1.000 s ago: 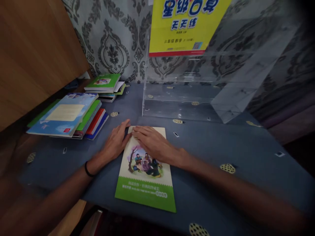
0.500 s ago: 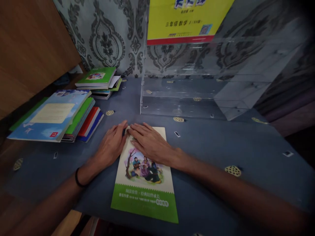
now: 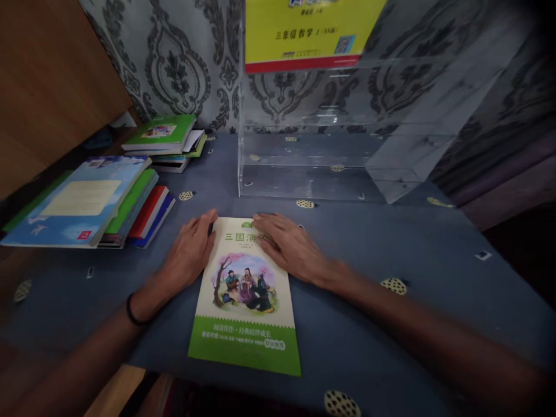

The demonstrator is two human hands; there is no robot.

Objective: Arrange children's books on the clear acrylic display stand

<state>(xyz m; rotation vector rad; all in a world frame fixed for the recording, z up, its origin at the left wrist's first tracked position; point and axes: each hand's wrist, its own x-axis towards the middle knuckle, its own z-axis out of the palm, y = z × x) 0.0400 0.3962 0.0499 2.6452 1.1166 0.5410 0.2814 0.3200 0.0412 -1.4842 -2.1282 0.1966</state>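
Observation:
A storybook (image 3: 245, 341) with a cream and green cover lies flat before me, its cover picture showing figures under a pink tree. My left hand (image 3: 191, 246), with a black band on the wrist, rests against the book's upper left edge, fingers stretched out. Across the upper right corner lies my right hand (image 3: 291, 246), flat and open, its fingertips on the cover beside the green title characters. Part of the title is hidden under those fingers. Neither hand is gripping the book.
Left of me are a stack of books (image 3: 82, 200), blue one on top, and a smaller pile (image 3: 160, 133) behind it. A clear acrylic rack (image 3: 321, 185) stands at the back, holding a yellow book (image 3: 304, 37). Dark blue cloth (image 3: 356, 249) covers the table.
My right hand has slid right across the cover, uncovering much of the title and picture. The left hand stays by the left edge. The whole view has shifted slightly.

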